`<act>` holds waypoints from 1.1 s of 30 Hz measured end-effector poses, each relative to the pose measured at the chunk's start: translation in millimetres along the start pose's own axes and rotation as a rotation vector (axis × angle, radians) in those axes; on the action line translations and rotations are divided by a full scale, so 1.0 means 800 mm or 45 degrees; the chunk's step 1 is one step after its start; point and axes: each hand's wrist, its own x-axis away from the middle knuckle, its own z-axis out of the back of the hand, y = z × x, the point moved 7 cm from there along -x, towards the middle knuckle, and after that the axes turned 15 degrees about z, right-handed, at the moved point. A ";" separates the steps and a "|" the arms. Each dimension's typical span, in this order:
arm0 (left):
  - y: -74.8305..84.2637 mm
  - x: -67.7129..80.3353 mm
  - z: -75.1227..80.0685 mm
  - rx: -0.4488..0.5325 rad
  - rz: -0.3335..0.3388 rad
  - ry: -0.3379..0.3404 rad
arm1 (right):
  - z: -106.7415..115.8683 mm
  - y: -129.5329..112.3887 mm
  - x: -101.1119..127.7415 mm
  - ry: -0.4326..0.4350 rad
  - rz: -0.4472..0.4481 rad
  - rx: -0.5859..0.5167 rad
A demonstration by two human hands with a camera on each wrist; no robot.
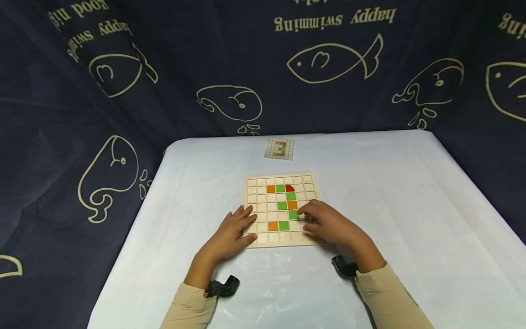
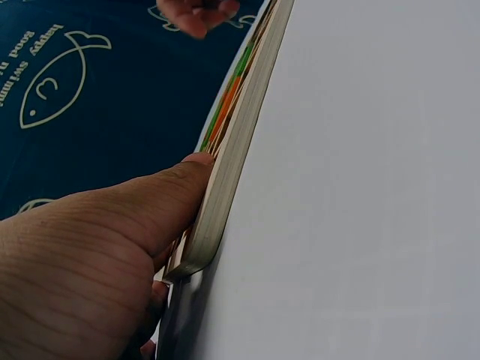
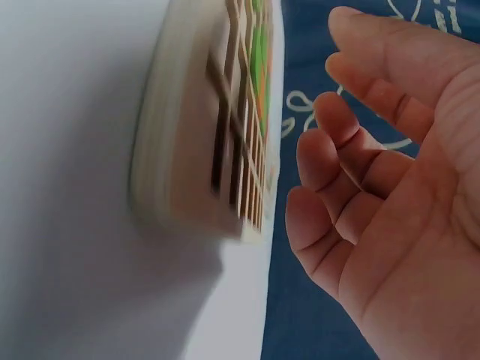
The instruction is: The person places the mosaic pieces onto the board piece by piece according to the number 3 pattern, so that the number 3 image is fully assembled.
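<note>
A light wooden grid board [image 1: 261, 205] lies on the white table. Orange, green and red tiles sit in some of its squares: a red quarter-round tile [image 1: 289, 188] in the top row of tiles, an orange tile [image 1: 273, 225] and a green tile [image 1: 284, 225] in the lowest. My left hand [image 1: 227, 236] rests on the board's left edge with fingers spread, its thumb [image 2: 176, 191] near the front corner. My right hand [image 1: 330, 224] hovers over the board's right side, fingers loosely bent, index fingertip by a green tile [image 1: 293, 214]. Between its fingers [image 3: 319, 157] nothing shows.
A small card [image 1: 279, 148] printed with a coloured grid pattern lies behind the board, near the far edge of the table [image 1: 390, 192]. Dark blue cloth [image 1: 230, 41] with fish and whale drawings hangs behind and beside the table. Each wrist wears a black camera mount [image 1: 223, 286].
</note>
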 end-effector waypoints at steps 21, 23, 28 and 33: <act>0.000 0.000 -0.001 0.006 0.006 -0.010 | 0.062 0.037 0.142 0.183 -0.244 -0.041; 0.000 0.001 -0.003 0.008 0.004 -0.012 | 0.063 0.041 0.154 0.165 -0.273 -0.011; 0.000 0.001 -0.003 0.021 -0.006 -0.006 | 0.062 0.048 0.178 0.123 -0.317 0.006; -0.001 0.000 -0.003 0.015 0.009 -0.011 | 0.059 0.053 0.188 0.128 -0.276 -0.006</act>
